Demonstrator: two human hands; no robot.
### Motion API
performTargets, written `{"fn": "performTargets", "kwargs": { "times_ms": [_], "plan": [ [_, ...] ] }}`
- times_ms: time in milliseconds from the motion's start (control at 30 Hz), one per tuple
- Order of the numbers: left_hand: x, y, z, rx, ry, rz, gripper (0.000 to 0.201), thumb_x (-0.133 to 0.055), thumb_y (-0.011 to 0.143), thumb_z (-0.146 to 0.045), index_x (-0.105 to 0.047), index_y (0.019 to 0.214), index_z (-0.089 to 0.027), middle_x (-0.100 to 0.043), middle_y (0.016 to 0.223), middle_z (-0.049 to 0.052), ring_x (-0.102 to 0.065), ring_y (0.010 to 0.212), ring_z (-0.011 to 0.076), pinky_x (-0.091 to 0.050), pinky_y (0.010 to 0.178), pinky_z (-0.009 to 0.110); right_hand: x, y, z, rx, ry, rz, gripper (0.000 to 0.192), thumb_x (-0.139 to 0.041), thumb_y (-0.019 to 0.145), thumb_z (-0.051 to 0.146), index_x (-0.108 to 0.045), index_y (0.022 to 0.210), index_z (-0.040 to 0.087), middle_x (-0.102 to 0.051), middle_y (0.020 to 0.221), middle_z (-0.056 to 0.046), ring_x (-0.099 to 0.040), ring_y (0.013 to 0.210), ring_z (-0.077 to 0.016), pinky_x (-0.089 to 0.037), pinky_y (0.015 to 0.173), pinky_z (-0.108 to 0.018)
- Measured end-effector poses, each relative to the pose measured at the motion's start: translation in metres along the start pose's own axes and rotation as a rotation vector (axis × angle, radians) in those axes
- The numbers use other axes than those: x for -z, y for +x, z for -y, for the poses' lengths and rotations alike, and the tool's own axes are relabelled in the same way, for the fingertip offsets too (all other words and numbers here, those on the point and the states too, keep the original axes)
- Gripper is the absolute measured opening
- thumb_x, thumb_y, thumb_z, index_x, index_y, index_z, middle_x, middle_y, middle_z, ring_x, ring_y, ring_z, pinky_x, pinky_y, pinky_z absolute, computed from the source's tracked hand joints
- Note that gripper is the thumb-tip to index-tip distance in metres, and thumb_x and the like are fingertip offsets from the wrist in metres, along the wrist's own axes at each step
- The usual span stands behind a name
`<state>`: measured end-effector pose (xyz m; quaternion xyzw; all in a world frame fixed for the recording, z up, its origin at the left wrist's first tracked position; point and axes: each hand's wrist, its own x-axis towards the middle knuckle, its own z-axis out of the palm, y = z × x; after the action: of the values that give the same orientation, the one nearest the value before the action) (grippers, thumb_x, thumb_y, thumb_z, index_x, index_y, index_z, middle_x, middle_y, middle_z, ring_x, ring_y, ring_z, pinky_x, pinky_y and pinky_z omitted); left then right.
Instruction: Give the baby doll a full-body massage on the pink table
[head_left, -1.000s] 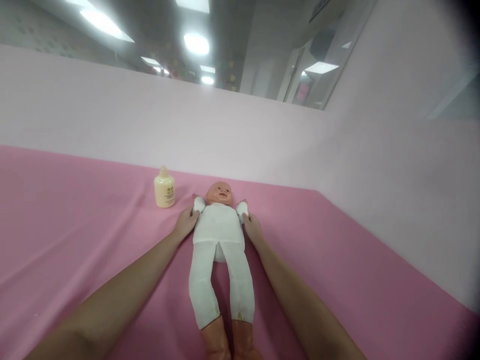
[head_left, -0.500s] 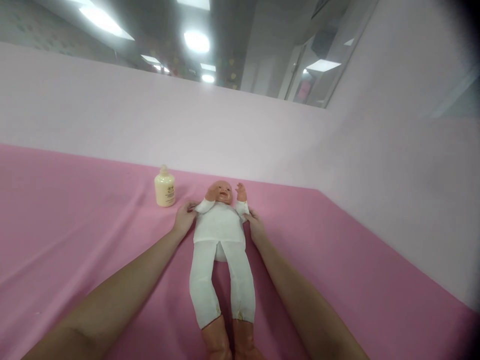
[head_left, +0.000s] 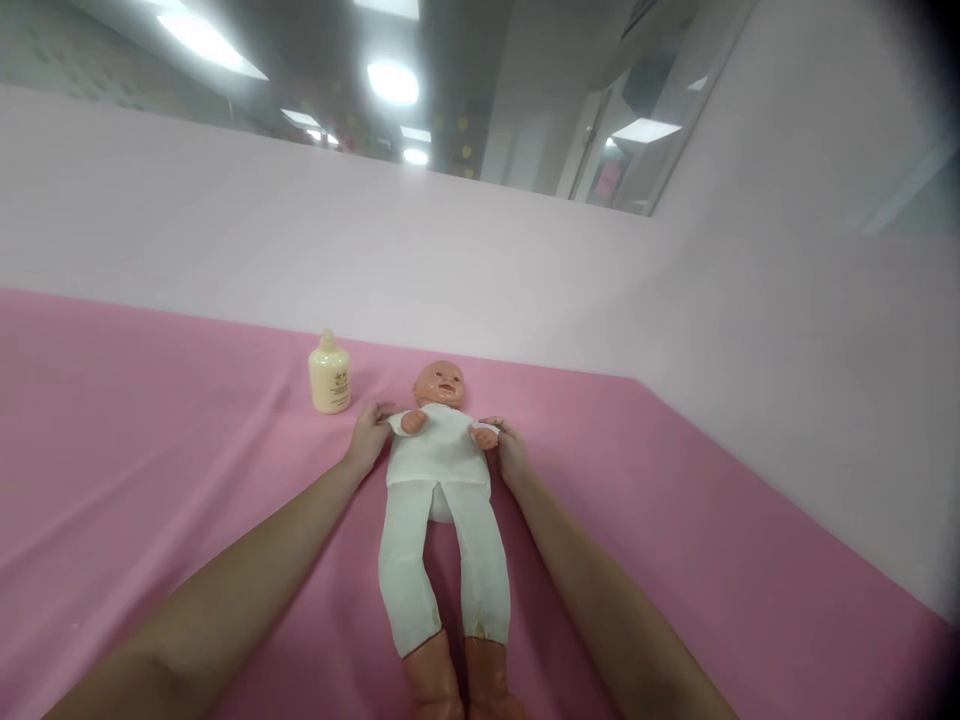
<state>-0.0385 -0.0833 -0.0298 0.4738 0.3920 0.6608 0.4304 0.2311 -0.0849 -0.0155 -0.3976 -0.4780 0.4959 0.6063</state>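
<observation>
The left hand [head_left: 369,436] is curled on the doll's [head_left: 439,500] arm at its shoulder, and the right hand [head_left: 508,448] grips the other arm the same way, though how tightly the fingers close is hard to judge at this distance. Both doll arms are folded in over its chest. The doll lies on its back, head toward the far edge of the pink sheet [head_left: 150,440] and feet toward the near edge, roughly midway across. There is open sheet on both sides: a wide stretch to the left edge and a narrower one toward the right edge, which runs along the pale pink wall [head_left: 787,350]. 1 cream bottle [head_left: 329,375] stands upright near the far edge, just left of the doll's head and apart from the left hand. The sheet shows soft creases. Above the wall's top edge, ceiling lights [head_left: 394,82] glow. Count: 1 doll, 1 bottle, 2 hands.
</observation>
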Motion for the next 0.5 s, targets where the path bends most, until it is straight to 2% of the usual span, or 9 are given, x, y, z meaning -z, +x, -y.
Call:
{"fn": "performTargets", "kwargs": {
  "times_ms": [67, 167, 333, 500],
  "plan": [
    [-0.001, -0.001, 0.0, 0.004, 0.025, -0.01, 0.051, -0.06, 0.064, -0.014, -0.054, 0.114, -0.02, -0.068, 0.094, 0.003, -0.065, 0.086, 0.0181, -0.051, 0.076, 0.031, -0.003, -0.001, 0.001, -0.001, 0.015, -0.014, 0.017, -0.066, 0.063, 0.026, -0.065, 0.079, 0.023, -0.073, 0.082, 0.0, -0.065, 0.079, -0.0183, -0.05, 0.074, -0.031],
    [-0.002, -0.002, -0.001, -0.021, 0.077, -0.03, 0.058, -0.06, 0.069, -0.015, -0.047, 0.125, -0.022, -0.066, 0.103, 0.005, -0.064, 0.093, 0.0187, -0.052, 0.079, 0.032, -0.005, -0.002, 0.005, 0.024, 0.0, -0.041, 0.023, -0.065, 0.062, 0.024, -0.065, 0.086, 0.023, -0.072, 0.09, 0.0, -0.064, 0.086, -0.0181, -0.049, 0.075, -0.029],
    [-0.002, -0.005, -0.006, -0.062, 0.261, -0.029, 0.055, -0.061, 0.079, -0.024, -0.045, 0.132, -0.021, -0.063, 0.113, 0.009, -0.061, 0.101, 0.0207, -0.05, 0.088, 0.037, -0.008, -0.007, 0.01, 0.101, -0.11, -0.057, 0.041, -0.066, 0.069, 0.028, -0.055, 0.109, 0.026, -0.068, 0.109, -0.002, -0.062, 0.099, -0.0192, -0.049, 0.087, -0.033],
    [-0.001, -0.008, -0.011, -0.111, 0.359, -0.03, 0.051, -0.058, 0.083, -0.027, -0.048, 0.133, -0.022, -0.062, 0.123, 0.01, -0.06, 0.105, 0.0217, -0.049, 0.091, 0.039, -0.01, -0.011, 0.011, 0.243, -0.416, -0.071, 0.048, -0.058, 0.078, 0.03, -0.049, 0.125, 0.025, -0.059, 0.13, -0.008, -0.055, 0.118, -0.0224, -0.043, 0.103, -0.04]
  ]
}}
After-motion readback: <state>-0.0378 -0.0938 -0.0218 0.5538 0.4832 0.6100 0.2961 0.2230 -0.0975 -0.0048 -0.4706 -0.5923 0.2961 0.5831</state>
